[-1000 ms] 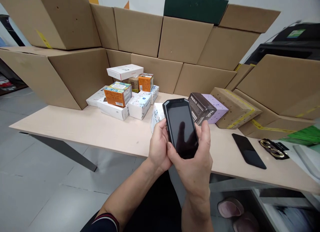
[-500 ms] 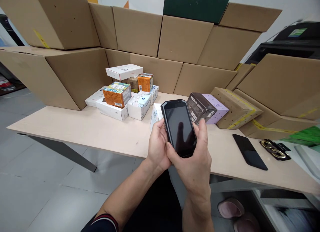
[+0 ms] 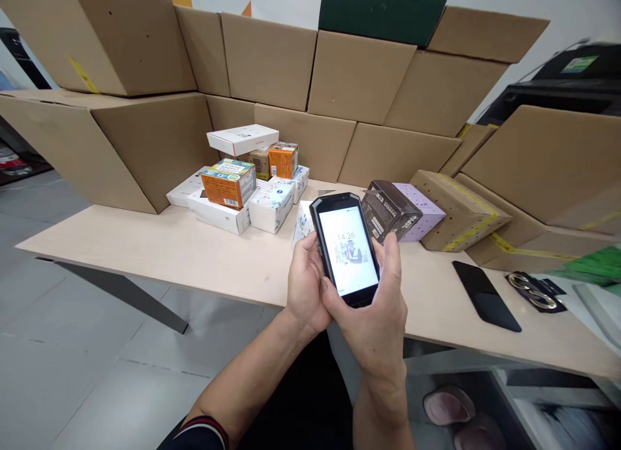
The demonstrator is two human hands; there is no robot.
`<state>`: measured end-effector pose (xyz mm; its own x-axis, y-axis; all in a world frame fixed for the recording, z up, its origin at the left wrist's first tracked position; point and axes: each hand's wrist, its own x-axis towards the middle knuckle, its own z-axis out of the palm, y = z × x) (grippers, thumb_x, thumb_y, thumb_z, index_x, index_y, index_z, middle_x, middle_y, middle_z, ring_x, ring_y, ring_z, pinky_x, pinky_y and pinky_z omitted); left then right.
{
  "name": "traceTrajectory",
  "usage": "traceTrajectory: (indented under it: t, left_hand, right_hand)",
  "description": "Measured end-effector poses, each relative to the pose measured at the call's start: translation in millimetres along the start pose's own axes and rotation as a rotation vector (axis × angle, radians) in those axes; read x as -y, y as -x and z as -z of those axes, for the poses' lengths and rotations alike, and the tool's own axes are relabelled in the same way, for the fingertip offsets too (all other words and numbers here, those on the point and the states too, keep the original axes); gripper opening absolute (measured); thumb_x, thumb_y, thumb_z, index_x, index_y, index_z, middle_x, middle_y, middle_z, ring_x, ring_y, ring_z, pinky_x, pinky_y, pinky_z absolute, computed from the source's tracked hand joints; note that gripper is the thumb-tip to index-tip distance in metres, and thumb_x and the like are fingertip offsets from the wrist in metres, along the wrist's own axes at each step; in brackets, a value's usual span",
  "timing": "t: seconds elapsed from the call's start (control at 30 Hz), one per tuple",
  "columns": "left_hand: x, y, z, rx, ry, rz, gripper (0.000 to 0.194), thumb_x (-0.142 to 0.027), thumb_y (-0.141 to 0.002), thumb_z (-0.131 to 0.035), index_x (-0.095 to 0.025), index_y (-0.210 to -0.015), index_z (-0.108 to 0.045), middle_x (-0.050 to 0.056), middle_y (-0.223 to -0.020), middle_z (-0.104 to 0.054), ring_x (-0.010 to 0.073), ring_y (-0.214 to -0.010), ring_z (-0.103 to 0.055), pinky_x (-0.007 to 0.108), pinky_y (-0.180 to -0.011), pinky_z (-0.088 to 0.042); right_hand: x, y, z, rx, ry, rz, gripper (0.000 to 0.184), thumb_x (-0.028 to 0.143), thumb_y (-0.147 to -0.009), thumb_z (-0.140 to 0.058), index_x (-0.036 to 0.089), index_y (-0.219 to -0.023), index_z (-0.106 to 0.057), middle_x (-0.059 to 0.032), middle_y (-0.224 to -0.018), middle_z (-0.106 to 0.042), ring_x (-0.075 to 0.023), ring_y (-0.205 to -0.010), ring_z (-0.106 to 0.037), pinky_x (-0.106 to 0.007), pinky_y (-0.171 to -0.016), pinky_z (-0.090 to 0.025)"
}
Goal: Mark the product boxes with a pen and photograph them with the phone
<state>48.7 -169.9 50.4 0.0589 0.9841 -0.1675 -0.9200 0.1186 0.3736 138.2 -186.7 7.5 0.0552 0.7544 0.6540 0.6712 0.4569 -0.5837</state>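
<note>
L hand (image 3: 306, 285) & R hand (image 3: 371, 327) were closed round a rugged phone (image 3: 345, 249), held betw. them, lit scrn up; L cradled its left edge, R spanned its lower end, thumb one side, fingers opp. For a good hold, steady support from below w/ thumbs clear of the display & tilt kept toward the wearer seemed best. Phone's back & most L fingers were hidden, small scrn text was illegible, & a floral-print box (image 3: 303, 222) just beyond the grip was partly covered.
</note>
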Motion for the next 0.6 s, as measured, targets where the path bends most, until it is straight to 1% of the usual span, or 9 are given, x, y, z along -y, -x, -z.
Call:
traceTrajectory:
  t: [0.13,0.27,0.37,0.47,0.53,0.6]
  left_hand:
    - [0,0,1.4,0.001,-0.004,0.005,0.044,-0.042,-0.098,-0.038,-0.014,-0.115,-0.068,0.011,-0.111,-0.077,0.0323,-0.12,-0.068,0.045,-0.107,-0.05]
    - [2,0,1.5,0.016,-0.018,-0.014,0.045,-0.041,-0.098,-0.037,-0.014,-0.118,-0.067,0.011,-0.114,-0.076,0.0324,-0.121,-0.067,0.046,-0.108,-0.05]
    - [4,2,5.5,0.075,-0.051,-0.008,0.048,-0.045,-0.097,-0.039,-0.014,-0.122,-0.067,0.012,-0.115,-0.076,0.0341,-0.122,-0.066,0.048,-0.108,-0.049]
    - [8,9,18.2,0.134,-0.11,0.002,0.049,-0.048,-0.096,-0.044,-0.016,-0.125,-0.067,0.012,-0.119,-0.075,0.0333,-0.126,-0.064,0.047,-0.111,-0.046]
    - [12,13,31.6,0.131,-0.17,-0.062,0.047,-0.048,-0.093,-0.05,-0.018,-0.124,-0.068,0.011,-0.121,-0.074,0.0309,-0.124,-0.064,0.044,-0.111,-0.044]
    - [13,14,47.1,0.092,-0.276,-0.216,0.04,-0.046,-0.09,-0.058,-0.018,-0.117,-0.07,0.01,-0.118,-0.074,0.0279,-0.116,-0.066,0.041,-0.105,-0.046]
  right_hand:
    - [0,0,-1,-0.005,-0.001,-0.007,0.105,0.04,-0.077,-0.076,0.023,-0.162,-0.018,-0.0192,-0.149,-0.055,-0.036,-0.13,-0.06,-0.057,-0.099,-0.056]
    - [-1,1,-1,-0.027,0.002,-0.007,0.105,0.039,-0.076,-0.076,0.023,-0.162,-0.018,-0.0193,-0.148,-0.056,-0.036,-0.13,-0.06,-0.056,-0.1,-0.056]
    - [-5,1,0,-0.028,-0.007,-0.012,0.105,0.041,-0.076,-0.077,0.023,-0.162,-0.019,-0.0192,-0.147,-0.057,-0.0352,-0.13,-0.061,-0.056,-0.101,-0.055]
    - [-11,0,3,-0.056,-0.018,-0.021,0.104,0.043,-0.077,-0.077,0.023,-0.162,-0.019,-0.0185,-0.148,-0.056,-0.0347,-0.132,-0.059,-0.057,-0.104,-0.052]
    - [-17,0,7,-0.082,-0.021,-0.042,0.106,0.044,-0.077,-0.078,0.022,-0.162,-0.019,-0.0183,-0.148,-0.056,-0.0347,-0.132,-0.059,-0.057,-0.105,-0.051]
    - [-24,-1,13,-0.101,-0.008,-0.093,0.108,0.046,-0.075,-0.078,0.022,-0.162,-0.019,-0.0179,-0.146,-0.057,-0.0347,-0.129,-0.061,-0.056,-0.104,-0.051]
